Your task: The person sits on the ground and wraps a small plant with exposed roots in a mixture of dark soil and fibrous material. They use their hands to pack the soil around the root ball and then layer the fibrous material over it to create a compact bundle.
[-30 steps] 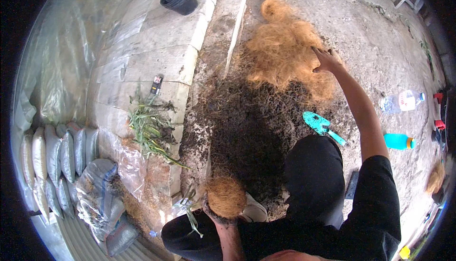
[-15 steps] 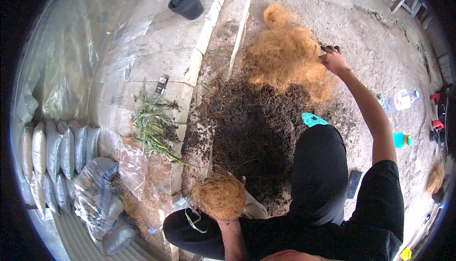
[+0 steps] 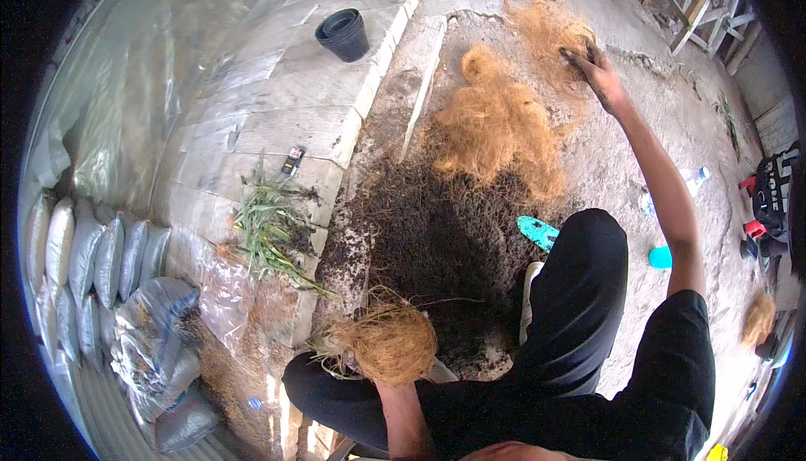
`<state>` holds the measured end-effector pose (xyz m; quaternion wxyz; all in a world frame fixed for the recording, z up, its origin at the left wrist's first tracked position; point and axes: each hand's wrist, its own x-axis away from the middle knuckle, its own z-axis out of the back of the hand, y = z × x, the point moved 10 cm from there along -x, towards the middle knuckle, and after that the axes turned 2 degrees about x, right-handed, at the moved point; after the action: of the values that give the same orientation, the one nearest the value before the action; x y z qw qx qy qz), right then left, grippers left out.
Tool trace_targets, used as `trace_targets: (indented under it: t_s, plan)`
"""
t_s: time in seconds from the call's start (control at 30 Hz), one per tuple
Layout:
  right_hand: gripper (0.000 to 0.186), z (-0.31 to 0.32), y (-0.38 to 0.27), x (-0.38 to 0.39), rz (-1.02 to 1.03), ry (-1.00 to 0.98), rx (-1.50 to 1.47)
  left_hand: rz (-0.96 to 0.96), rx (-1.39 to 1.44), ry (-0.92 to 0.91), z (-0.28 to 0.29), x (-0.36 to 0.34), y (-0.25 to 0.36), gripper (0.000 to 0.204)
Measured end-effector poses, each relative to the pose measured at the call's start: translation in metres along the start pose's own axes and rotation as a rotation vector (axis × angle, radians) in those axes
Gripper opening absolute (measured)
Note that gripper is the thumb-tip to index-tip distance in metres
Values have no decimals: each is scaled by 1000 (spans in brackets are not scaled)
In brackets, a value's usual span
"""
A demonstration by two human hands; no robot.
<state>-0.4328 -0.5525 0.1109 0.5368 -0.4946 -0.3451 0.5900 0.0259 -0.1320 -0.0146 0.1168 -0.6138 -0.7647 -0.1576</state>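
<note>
Apparently left hand (image 3: 369,369) grips coir clump (image 3: 393,343); right hand (image 3: 596,70) grabs coir pile (image 3: 504,121).

The concrete ground (image 3: 638,150) carries nearly everything here. Under the outstretched right hand (image 3: 598,70) lies a spread of orange-brown coconut fibre (image 3: 499,125), and just nearer the person than that hand a wide dark heap of soil (image 3: 428,234) touches the fibre's lower edge. A turquoise trowel (image 3: 537,232) rests at the heap's right margin. To the left of both hands runs a raised stone-paved ledge (image 3: 277,117) — on it a stack of black pots (image 3: 342,34) far out, and a bunch of green plant cuttings (image 3: 269,230) beyond the left hand (image 3: 369,369). Filled sacks (image 3: 92,268) lie further left.
</note>
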Motion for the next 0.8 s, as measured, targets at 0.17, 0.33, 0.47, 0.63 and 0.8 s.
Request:
trace_targets:
  t_s: [0.17,0.33,0.47,0.63,0.8]
  plan:
    - [69,-51,-121,55,119,-88,-71,43,16,13,-15,3,-1,66]
    - [48,-102,-222,136,374,-198,167,-59,-156,-83,-30,11,15,63]
    - [43,-139,-265,204,500,-263,384,-15,-61,-50,-31,6,8,60]
    - [37,-193,-290,271,650,-522,472,-36,-108,-225,-31,-6,11,58]
    - [36,-213,-291,319,879,-555,430,-93,-316,-151,-13,-6,12,59]
